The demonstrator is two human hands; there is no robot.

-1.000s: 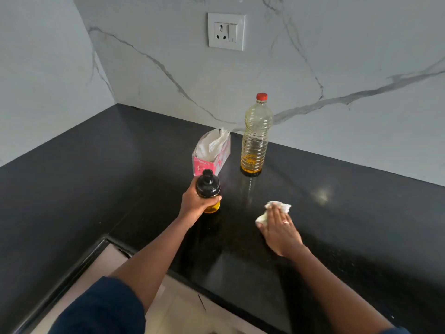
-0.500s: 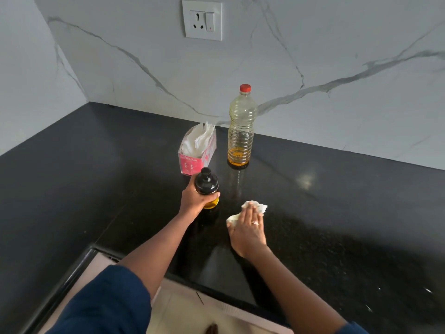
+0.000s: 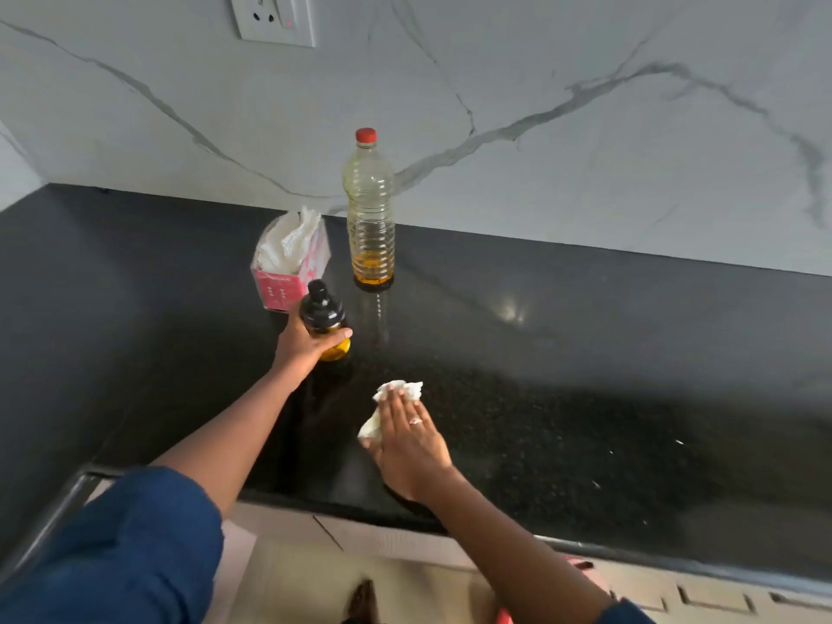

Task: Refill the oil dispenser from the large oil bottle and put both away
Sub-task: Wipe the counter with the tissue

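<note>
A person's left hand [image 3: 301, 349], fingers curled round the oil dispenser [image 3: 322, 310], holds it beside a tissue box [image 3: 288, 268]. The right hand [image 3: 409, 439] presses a crumpled tissue [image 3: 405, 389] flat-fingered near the worktop [image 3: 585, 353] front edge. The capped large oil bottle [image 3: 370, 218] stands by the wall, with worktop stretching away to its right.

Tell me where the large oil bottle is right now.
In the head view, the large oil bottle stands upright near the wall, just right of the tissue box.
</note>
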